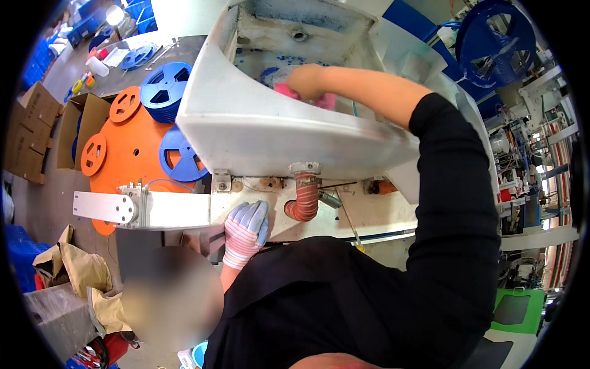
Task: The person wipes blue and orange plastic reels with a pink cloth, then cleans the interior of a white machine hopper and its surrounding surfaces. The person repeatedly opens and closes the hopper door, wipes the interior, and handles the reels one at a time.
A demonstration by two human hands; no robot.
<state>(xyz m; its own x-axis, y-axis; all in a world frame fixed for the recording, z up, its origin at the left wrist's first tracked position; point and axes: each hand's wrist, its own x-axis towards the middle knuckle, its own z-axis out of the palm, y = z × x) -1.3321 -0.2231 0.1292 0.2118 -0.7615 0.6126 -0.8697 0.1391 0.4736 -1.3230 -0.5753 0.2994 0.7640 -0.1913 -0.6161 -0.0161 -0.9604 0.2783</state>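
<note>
My right hand (pixel 308 81) reaches into a white hopper (pixel 264 138) with its fingers closed on a pink cloth (pixel 324 101). Something clear and pale, perhaps plastic, lies beside the fingers. Small blue bits (pixel 289 60) are scattered over the hopper's dirty floor. My left hand (pixel 246 229), in a striped knit glove with grey-blue fingers, rests at the white machine top below the hopper. Its fingers lie stretched out, with nothing seen in them. To its right, a ribbed reddish-brown hose (pixel 303 200) hangs from the hopper's underside.
On the left, blue reels (pixel 165 89) and orange reels (pixel 125 104) lie on an orange disc (pixel 130 144). A white machine arm (pixel 175 210) juts out beside my left hand. Cardboard boxes (pixel 32 129) stand farther left. Machinery (pixel 516 154) and a large blue reel (pixel 495 43) are at the right.
</note>
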